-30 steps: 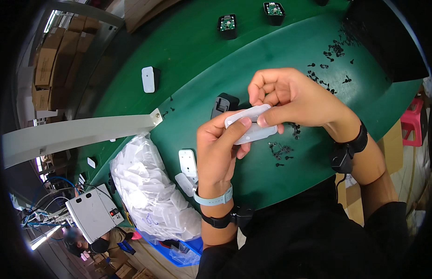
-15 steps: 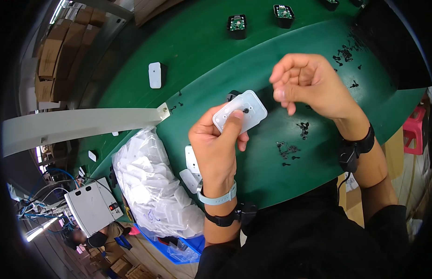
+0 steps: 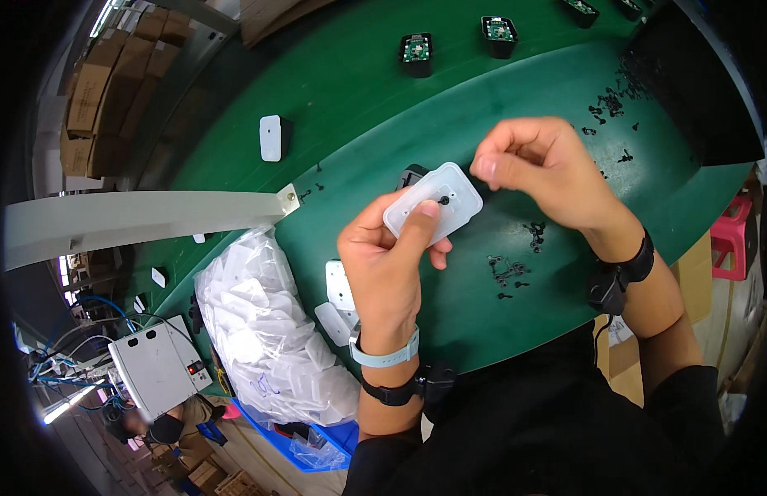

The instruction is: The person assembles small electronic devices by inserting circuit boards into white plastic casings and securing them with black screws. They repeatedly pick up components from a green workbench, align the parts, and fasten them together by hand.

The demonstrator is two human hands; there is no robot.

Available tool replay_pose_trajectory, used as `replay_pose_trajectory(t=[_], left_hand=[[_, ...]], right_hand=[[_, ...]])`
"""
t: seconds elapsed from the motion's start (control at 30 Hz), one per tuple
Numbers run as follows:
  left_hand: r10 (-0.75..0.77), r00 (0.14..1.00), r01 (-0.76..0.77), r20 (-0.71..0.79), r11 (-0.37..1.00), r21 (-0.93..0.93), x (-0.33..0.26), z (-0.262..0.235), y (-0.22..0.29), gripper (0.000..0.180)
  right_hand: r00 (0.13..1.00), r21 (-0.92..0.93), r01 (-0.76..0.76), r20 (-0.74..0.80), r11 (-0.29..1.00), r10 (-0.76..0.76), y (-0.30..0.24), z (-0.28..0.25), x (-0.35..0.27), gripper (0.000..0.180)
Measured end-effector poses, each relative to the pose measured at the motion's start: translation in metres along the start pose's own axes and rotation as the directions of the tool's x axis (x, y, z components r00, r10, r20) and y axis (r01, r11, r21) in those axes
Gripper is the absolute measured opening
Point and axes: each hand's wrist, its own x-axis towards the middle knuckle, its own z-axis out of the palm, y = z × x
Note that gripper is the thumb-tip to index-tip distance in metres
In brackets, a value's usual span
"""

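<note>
My left hand [image 3: 389, 256] holds a white rounded-rectangular plastic cover [image 3: 433, 202] above the green table, thumb pressed on its face beside a small black round part near its middle. My right hand [image 3: 536, 165] hovers just to the right of the cover, fingertips pinched together close to its upper right corner; whether a tiny part sits between them I cannot tell. A black housing [image 3: 411, 175] lies on the table partly hidden behind the cover. Small black screws [image 3: 507, 269] are scattered on the table below my right hand.
A green conveyor belt [image 3: 350, 74] carries a white cover [image 3: 270, 137] and black units with circuit boards [image 3: 416, 48]. A clear bag of white covers [image 3: 259, 331] hangs at the table's left edge. More white covers [image 3: 338, 298] lie by my left wrist. More black screws [image 3: 611, 103] sit far right.
My hands have drawn apart: the cover, gripped by both hands a second ago, is now held by the left hand alone with its face turned up, and the right hand has moved off to the right.
</note>
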Motion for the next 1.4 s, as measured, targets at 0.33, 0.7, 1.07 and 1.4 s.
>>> replay_pose_trajectory(t=[0.33, 0.7, 1.07, 1.4], left_hand=[[-0.033, 0.998, 0.038, 0.044, 0.993, -0.108, 0.001, -0.003, 0.001, 0.024], [-0.018, 0.989, 0.046, 0.146, 0.980, -0.192, 0.002, -0.010, -0.001, 0.024], [0.005, 0.961, 0.005, 0.278, 0.999, -0.036, 0.000, -0.002, -0.004, 0.023], [0.025, 0.953, -0.009, 0.301, 0.999, -0.052, -0.004, -0.004, -0.004, 0.017]], right_hand=[[0.939, -0.595, -0.083, -0.316, 0.799, -0.137, 0.002, -0.018, 0.015, 0.024], [0.986, -0.129, 0.156, -0.032, 0.979, -0.161, -0.008, 0.003, 0.000, 0.035], [0.996, -0.048, 0.094, -0.005, 0.994, -0.094, 0.000, 0.014, -0.010, 0.024], [0.984, 0.083, 0.115, 0.126, 0.990, -0.125, 0.001, 0.011, -0.013, 0.036]])
